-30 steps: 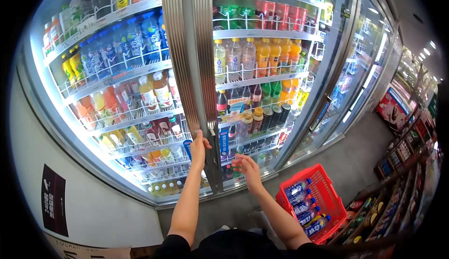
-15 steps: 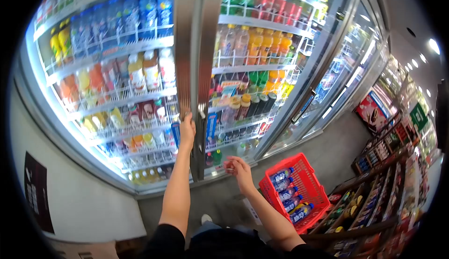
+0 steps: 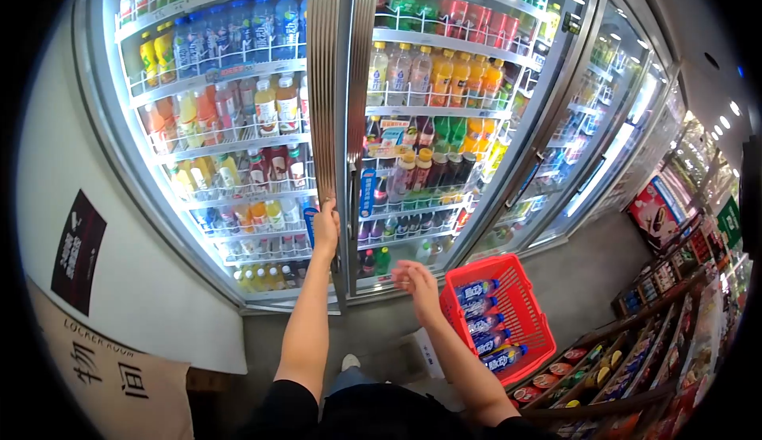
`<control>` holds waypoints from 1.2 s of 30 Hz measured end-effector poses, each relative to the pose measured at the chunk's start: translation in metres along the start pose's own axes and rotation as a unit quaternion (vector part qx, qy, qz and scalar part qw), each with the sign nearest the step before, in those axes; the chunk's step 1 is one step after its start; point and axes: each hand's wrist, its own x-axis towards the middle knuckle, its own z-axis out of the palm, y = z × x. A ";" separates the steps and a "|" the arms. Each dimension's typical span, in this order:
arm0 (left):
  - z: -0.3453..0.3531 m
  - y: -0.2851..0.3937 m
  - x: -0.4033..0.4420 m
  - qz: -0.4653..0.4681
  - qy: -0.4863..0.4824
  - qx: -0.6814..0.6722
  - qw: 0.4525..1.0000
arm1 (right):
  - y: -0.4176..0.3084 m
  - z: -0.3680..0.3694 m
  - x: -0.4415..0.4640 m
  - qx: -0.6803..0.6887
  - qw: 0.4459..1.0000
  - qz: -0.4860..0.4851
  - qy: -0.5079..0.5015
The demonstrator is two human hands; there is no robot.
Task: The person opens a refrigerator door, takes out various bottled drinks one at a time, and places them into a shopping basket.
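Note:
My left hand [image 3: 325,229] is closed around the lower part of the ribbed metal handle strip [image 3: 323,90] on the left glass door of a drinks fridge. Lit shelves with rows of bottles stand behind that door, including blue-labelled bottles [image 3: 262,31]. My right hand [image 3: 417,285] hovers in front of the right door's lower part, fingers loosely apart and holding nothing. Just right of it, a red shopping basket [image 3: 536,313] contains several blue-capped drink bottles [image 3: 486,323] lying in a row.
More fridge doors [image 3: 587,138] run off to the right. A snack shelf [image 3: 627,360] fills the lower right, close to the basket. At left are a white wall panel [image 3: 151,241] and a beige curtain [image 3: 111,380] with lettering. A white box [image 3: 421,353] sits on the floor.
The view has turned slightly, so the fridge appears shifted right and lower. My left hand stays on the handle. My right hand stays raised beside the basket, its fingers slightly more spread.

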 end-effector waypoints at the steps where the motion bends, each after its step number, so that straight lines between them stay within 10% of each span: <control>1: -0.002 0.001 -0.015 0.004 0.009 -0.001 1.000 | -0.005 0.002 -0.006 0.008 1.000 0.004 -0.007; 16: -0.081 0.036 -0.244 0.075 0.174 0.087 0.978 | -0.003 0.049 -0.071 0.021 0.992 -0.007 -0.125; 18: -0.090 0.041 -0.268 0.348 0.366 0.267 0.821 | -0.002 0.058 -0.076 0.018 0.989 -0.001 -0.144; 22: -0.071 0.074 -0.320 0.426 0.418 0.224 0.770 | -0.003 0.074 -0.080 0.026 0.984 -0.004 -0.174; 24: -0.059 0.070 -0.326 0.467 0.266 0.192 0.821 | 0.000 0.082 -0.078 0.027 0.983 -0.005 -0.180; 28: -0.046 0.082 -0.286 0.223 0.046 0.118 0.967 | 0.000 0.094 -0.075 0.033 0.981 0.001 -0.191; 36: -0.112 0.099 -0.224 0.157 0.146 0.116 0.970 | 0.003 0.125 -0.049 0.011 0.978 0.006 -0.210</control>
